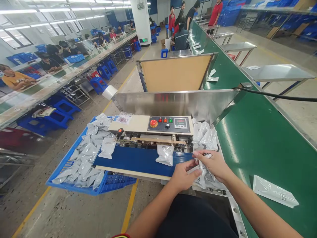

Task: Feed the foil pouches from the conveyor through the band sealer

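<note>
Our left hand (187, 174) and right hand (210, 162), pinching a white pouch (202, 178), apparently steadying both sides; blue belt (138, 162), apparently supporting two pouches (165, 155), tops toward the machine (138, 124).

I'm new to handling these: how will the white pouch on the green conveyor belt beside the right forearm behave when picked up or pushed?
The white pouch will probably bend easily, since its film shows creases. Its glossy surface may feel slippery. Lying flat on the green conveyor belt, it seems more apt to slide than roll.
</note>
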A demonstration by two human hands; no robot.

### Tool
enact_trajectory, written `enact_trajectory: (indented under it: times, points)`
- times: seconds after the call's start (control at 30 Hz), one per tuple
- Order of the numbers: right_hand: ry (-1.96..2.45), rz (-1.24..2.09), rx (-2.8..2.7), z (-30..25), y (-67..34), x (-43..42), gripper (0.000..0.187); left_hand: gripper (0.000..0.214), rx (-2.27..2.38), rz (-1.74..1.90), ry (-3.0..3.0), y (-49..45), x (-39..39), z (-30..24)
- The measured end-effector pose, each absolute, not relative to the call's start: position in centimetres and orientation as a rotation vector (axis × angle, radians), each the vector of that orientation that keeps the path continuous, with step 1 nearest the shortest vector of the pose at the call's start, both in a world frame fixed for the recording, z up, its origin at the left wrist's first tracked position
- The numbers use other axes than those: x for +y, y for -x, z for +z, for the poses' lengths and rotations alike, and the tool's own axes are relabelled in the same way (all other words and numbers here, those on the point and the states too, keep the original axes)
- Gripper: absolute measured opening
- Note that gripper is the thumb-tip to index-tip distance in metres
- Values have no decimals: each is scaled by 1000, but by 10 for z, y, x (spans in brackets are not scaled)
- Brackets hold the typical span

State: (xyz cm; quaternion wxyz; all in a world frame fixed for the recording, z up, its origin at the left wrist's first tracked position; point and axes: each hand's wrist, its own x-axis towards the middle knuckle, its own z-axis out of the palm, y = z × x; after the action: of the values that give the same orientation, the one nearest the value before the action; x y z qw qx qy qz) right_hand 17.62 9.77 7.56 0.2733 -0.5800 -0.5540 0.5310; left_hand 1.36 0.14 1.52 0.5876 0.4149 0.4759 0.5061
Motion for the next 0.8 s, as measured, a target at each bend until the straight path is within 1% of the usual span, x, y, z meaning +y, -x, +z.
enact_trajectory:
  times: [0.07,0.13,0.2,0.3,0.37,0.43,0.53,0.6,0.8]
  points:
    - [1518,1434,-1344,80,-182,97,57,68,1027,1151,-917,-21,9,18]
    - [1565,1392,-1251,83,-193,96,67,72,1075,1222,-862,-22,14,19]
    - [1616,1407,-1329,82,-205,91,73,72,1139,1273,-858,-20,15,18]
    - [1608,1465,-1545,77,-213,75,66,65,1143,1270,-918,-19,16,16]
    - [1601,1437,-1564,71,-213,67,63,57,1134,1272,-953,-21,20,14]
    - [1641,1412,-1497,64,-213,67,61,54,1220,1289,-923,-26,28,11]
    - [1770,1475,-1309,53,-219,84,57,61,1425,1298,-672,-37,44,0]
    - [1823,1537,-1208,46,-220,103,53,64,1477,1293,-486,-43,56,-9]
    - [1823,1650,-1287,38,-189,146,49,60,1552,1330,-364,-26,78,-30]
